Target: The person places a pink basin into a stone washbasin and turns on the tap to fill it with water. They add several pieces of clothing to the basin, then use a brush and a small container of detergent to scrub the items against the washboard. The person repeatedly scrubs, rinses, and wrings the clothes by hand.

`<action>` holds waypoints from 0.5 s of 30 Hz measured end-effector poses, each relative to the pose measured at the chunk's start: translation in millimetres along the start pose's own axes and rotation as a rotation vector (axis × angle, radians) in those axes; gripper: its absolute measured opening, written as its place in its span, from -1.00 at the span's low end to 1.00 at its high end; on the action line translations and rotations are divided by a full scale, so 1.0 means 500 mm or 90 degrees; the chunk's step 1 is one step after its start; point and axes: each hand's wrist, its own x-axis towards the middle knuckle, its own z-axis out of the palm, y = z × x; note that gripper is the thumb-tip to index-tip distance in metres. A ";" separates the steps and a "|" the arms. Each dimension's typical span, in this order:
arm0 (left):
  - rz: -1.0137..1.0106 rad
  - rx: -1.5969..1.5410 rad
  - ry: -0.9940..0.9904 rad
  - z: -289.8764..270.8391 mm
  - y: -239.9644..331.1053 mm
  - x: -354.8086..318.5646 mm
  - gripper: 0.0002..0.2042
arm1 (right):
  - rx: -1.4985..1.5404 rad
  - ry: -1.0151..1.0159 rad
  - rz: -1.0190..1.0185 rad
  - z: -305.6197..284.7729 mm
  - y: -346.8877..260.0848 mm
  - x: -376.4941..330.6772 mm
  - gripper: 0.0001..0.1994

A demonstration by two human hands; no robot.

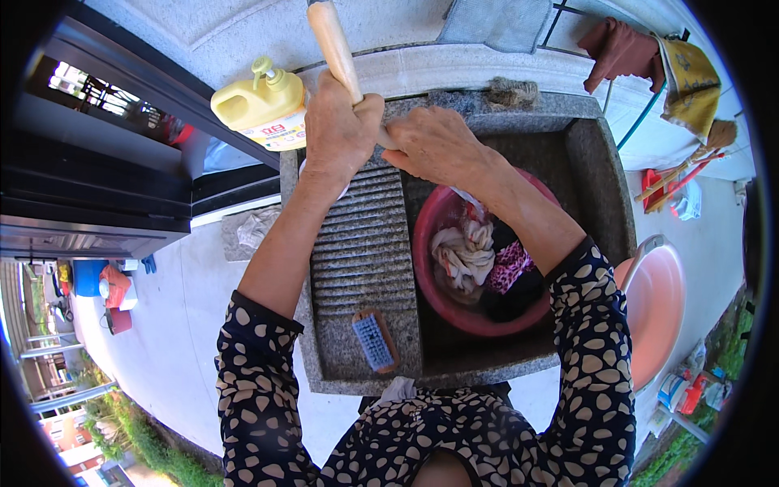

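My left hand (341, 134) is closed round a pale wooden handle (334, 49) that rises from the fist toward the far wall, with a dark end at the picture's top. Against it my right hand (438, 146) is closed on what looks like the lower part of the same handle; the fingers hide most of it. Both are above the far end of a stone sink's ribbed washboard (361, 243). Under my right forearm, a red basin (423, 280) holds wet clothes (466, 260), pale, black and pink-spotted. A scrub brush (375, 341) lies bristles up at the washboard's near end.
A yellow pump jug (264, 101) stands left of my left hand. A scouring pad (513, 95) rests on the sink's far rim. A pink tub (659, 312) is right of the sink; cloths (690, 85) hang by the wall. A dark door (89, 187) is at left.
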 end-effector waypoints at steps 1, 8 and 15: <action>0.021 0.032 0.004 -0.005 0.002 0.000 -0.70 | -0.004 0.005 -0.007 0.002 -0.001 0.001 -0.79; -0.005 0.128 -0.034 -0.026 0.018 0.003 -0.67 | -0.016 -0.007 -0.036 0.010 -0.010 0.013 -0.77; 0.007 0.020 -0.057 -0.012 -0.009 0.009 -0.54 | -0.013 0.004 -0.002 0.014 0.007 0.005 -0.76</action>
